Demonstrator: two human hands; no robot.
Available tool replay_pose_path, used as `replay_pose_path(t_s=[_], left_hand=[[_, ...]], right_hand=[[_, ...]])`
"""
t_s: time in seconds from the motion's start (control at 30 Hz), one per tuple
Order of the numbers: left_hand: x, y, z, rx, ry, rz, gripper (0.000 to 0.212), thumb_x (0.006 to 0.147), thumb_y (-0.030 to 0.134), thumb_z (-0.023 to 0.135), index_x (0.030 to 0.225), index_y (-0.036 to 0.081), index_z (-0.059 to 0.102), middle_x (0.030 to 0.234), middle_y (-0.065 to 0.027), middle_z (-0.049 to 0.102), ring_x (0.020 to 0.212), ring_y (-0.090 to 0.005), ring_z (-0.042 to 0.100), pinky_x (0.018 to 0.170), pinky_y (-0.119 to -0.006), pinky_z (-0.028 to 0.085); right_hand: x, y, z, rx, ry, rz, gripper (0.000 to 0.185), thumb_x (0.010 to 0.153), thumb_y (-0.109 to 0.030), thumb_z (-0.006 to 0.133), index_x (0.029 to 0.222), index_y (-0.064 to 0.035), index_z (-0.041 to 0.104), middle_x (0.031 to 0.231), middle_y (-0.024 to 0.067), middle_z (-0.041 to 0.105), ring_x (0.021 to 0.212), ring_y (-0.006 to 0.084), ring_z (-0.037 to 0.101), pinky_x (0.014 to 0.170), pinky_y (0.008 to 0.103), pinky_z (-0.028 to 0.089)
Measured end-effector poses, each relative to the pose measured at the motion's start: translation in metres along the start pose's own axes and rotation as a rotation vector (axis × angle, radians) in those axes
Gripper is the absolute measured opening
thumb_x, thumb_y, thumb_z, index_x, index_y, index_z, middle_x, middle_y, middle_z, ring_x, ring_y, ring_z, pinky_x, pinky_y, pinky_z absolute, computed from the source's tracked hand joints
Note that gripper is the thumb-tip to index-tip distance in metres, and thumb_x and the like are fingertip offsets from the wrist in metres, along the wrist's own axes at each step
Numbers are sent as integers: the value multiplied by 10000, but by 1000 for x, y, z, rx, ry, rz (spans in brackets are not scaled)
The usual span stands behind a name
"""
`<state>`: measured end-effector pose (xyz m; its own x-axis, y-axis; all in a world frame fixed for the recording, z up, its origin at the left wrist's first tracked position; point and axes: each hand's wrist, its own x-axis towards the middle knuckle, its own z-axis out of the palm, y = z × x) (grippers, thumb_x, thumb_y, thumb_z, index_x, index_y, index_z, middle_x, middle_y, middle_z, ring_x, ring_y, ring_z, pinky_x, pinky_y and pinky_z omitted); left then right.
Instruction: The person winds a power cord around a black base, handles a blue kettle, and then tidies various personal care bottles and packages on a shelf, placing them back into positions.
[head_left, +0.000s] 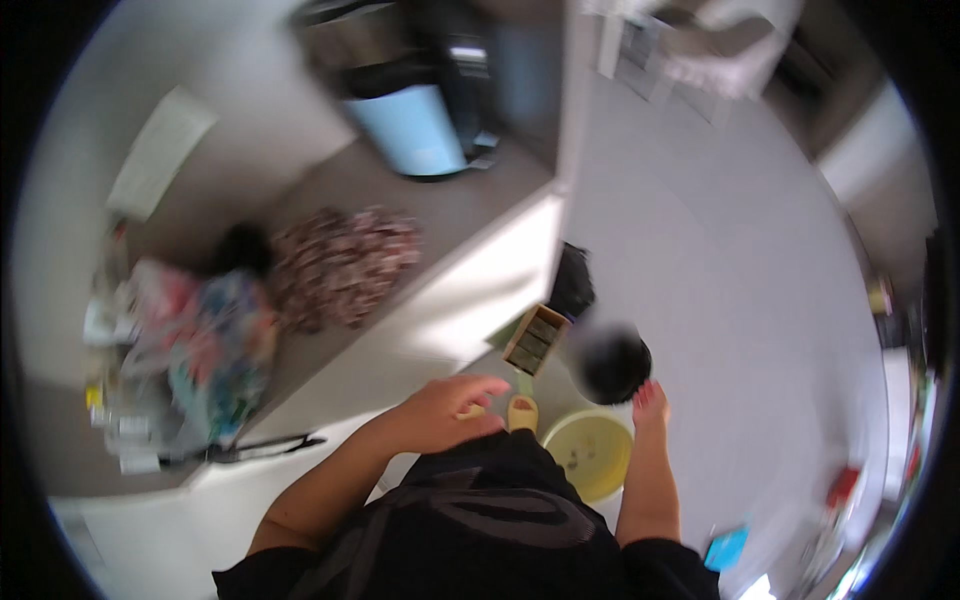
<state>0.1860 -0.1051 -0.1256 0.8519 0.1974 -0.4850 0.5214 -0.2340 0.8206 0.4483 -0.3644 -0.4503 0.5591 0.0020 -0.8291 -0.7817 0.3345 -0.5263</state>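
Note:
My right hand (651, 403) grips the rim of a round black vessel (616, 367), perhaps a bowl or pot. Motion blur hides its inside. Below it, a yellow plastic basin (555, 435) stands on the floor with a few small things in its bottom. My left hand (459, 412) hangs in front of my body, fingers apart and holding nothing. Just beyond my feet lies an open cardboard box (535, 340) with dark greenish blocks inside. A black plastic bag (572, 281) sits behind the box.
On the left, a counter (450, 217) carries filled plastic bags (225, 337), a crumpled patterned cloth (349, 266) and a light-blue container (412, 131). Black straps (270, 448) hang over its edge. A blue object (726, 549) lies on the grey floor (727, 300) at right; a chair (705, 64) stands farther off.

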Motion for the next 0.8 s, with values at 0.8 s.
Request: replay_pose_path(t_s=[0.8], left_hand=[[-278,-72,-64,777,1518,46,131,720,139,665,819,80,602,692,-55,581,585,-268,576,498,-356,448]], right_hand=[[-562,151,300,-827,-2201,-1661,271,718,40,604,985,-7,598,963,142,618,903,318,583,795,353,470]])
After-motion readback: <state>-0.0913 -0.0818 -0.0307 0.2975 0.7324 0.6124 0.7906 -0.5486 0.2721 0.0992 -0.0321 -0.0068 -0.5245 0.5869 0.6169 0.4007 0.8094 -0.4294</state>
